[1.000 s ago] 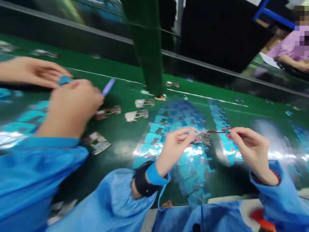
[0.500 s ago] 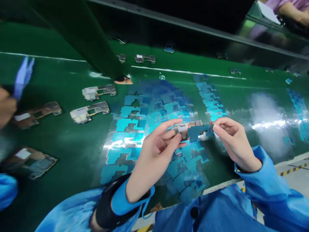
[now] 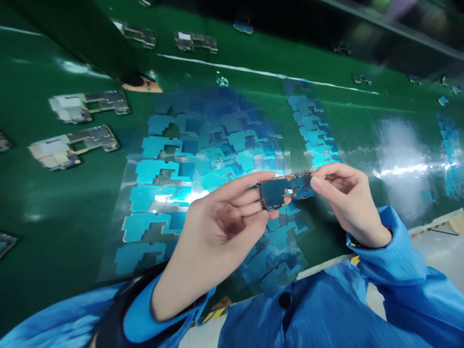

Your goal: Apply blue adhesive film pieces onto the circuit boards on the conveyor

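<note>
My left hand (image 3: pixel 224 222) grips the left end of a phone circuit board (image 3: pixel 297 174) between fingers and thumb, above the bench. A blue adhesive film piece (image 3: pixel 273 192) lies over most of the board's face; part of the board's rim and small components show around it. My right hand (image 3: pixel 340 195) pinches the right end, thumb against forefinger, where the film meets the board. Whether those fingers hold the film alone or the board too is hard to see. Beneath both hands spread sheets of blue die-cut film pieces (image 3: pixel 155 164).
Two circuit boards (image 3: pixel 74 147) with pale patches lie on the green bench (image 3: pixel 79 208) at the left. A dark post (image 3: pixel 97 43) rises at upper left. More boards (image 3: pixel 195 42) sit beyond the white line, and another film strip (image 3: pixel 313 133) lies to the right.
The blue film has shifted left from the board's right part and now covers most of its face. The head view has moved; another person's hand with blue tweezers has left the left edge.
</note>
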Motion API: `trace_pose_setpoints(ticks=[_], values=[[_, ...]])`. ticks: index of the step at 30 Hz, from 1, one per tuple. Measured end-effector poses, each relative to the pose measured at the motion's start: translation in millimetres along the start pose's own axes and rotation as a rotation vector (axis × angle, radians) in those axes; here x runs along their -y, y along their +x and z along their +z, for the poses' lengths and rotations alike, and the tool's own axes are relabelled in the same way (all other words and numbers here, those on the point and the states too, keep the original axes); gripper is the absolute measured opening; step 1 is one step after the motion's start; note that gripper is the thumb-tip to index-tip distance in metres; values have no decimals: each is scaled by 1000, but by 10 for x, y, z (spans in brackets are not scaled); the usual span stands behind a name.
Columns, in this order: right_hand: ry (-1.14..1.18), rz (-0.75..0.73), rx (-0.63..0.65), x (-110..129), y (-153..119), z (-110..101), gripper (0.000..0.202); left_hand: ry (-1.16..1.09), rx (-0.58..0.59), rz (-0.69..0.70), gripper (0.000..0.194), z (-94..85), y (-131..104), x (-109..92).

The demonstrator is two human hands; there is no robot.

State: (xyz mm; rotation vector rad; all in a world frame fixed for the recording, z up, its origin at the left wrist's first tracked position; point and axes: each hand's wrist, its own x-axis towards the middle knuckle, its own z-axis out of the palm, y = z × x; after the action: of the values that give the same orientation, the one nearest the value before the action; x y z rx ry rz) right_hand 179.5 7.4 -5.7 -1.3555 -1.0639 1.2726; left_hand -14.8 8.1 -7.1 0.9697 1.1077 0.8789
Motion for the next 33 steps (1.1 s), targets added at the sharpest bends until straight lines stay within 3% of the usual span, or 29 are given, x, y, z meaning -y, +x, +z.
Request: trace_pose_setpoints(ticks=[6,19,33], values=[[-67,-24,-33,18,-9,5,12,24,7,30,40,-16,14,53],[-119,-153,-47,5,-16,10,10,107,-32,15,36,38,-76,-117],[-138,-170,-37,17,-23,17,12,80,-53,72,34,64,-88,-82]])
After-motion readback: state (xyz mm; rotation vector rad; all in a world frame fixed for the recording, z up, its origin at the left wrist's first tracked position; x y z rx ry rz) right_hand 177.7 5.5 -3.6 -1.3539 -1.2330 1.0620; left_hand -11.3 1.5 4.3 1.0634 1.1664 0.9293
